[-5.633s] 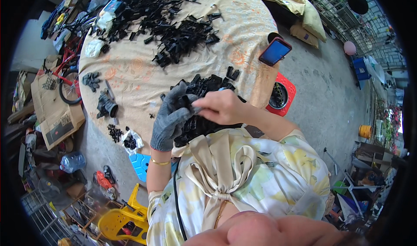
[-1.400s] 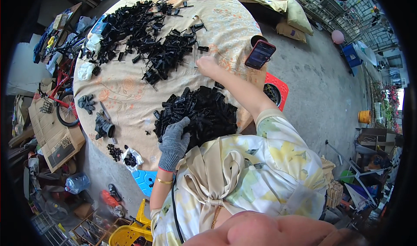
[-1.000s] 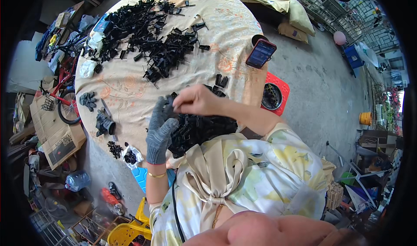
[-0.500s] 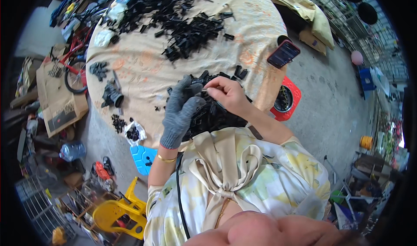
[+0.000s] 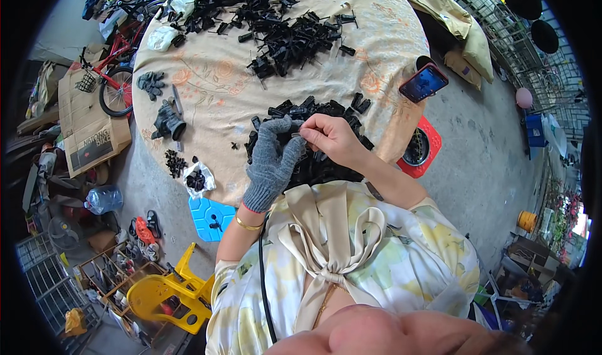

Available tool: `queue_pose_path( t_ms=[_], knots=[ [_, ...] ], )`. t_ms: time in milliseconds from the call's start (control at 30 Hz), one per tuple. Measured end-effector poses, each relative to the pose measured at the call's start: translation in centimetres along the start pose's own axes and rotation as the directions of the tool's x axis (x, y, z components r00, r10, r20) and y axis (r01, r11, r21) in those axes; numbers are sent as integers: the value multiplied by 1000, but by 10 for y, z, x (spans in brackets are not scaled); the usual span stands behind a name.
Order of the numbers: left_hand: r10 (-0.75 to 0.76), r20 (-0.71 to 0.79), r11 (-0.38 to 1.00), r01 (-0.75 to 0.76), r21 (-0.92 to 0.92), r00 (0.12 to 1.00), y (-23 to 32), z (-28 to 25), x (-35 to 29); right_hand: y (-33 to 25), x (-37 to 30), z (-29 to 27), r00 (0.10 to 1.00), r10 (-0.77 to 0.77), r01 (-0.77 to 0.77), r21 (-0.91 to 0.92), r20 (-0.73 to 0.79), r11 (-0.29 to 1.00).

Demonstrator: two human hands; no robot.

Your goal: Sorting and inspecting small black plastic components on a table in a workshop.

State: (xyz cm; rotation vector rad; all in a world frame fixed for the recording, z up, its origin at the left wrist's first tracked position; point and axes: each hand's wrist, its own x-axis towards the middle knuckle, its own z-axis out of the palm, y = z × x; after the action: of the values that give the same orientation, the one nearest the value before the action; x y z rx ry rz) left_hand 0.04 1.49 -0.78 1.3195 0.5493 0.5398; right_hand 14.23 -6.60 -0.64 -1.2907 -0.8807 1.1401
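My left hand [image 5: 271,160], in a grey knitted glove, is curled over a heap of black plastic parts [image 5: 316,167] at the table's near edge. A black plastic part sits between its thumb and fingers, mostly hidden by the glove. Close against those fingertips, my bare right hand [image 5: 335,143] has its thumb and forefinger pinched together. Whatever they grip is too small to make out. Both hands meet above the heap.
A bigger pile of black parts [image 5: 288,38] covers the table's far side. Grey gloves [image 5: 168,121] and a bag of small black pieces [image 5: 198,179] lie left. A phone [image 5: 424,83] stands at the right edge. Stools, blue [image 5: 212,218] and red [image 5: 429,148], flank the table.
The view has shifted slightly, so the table sits a little differently in it. My left fingers have curled in closer to my right fingertips; the right hand keeps its pinch.
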Motion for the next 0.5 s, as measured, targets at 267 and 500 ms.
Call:
queue_pose_path(
  t_ms=[267, 500],
  knots=[
    [357, 112, 721, -349, 599, 928, 4, -4, 3, 4, -3, 3, 997, 76, -76, 22, -6, 997],
    [235, 94, 942, -251, 224, 967, -7, -1, -1, 11, -10, -1, 987, 138, -150, 168, 81, 974]
  ],
)
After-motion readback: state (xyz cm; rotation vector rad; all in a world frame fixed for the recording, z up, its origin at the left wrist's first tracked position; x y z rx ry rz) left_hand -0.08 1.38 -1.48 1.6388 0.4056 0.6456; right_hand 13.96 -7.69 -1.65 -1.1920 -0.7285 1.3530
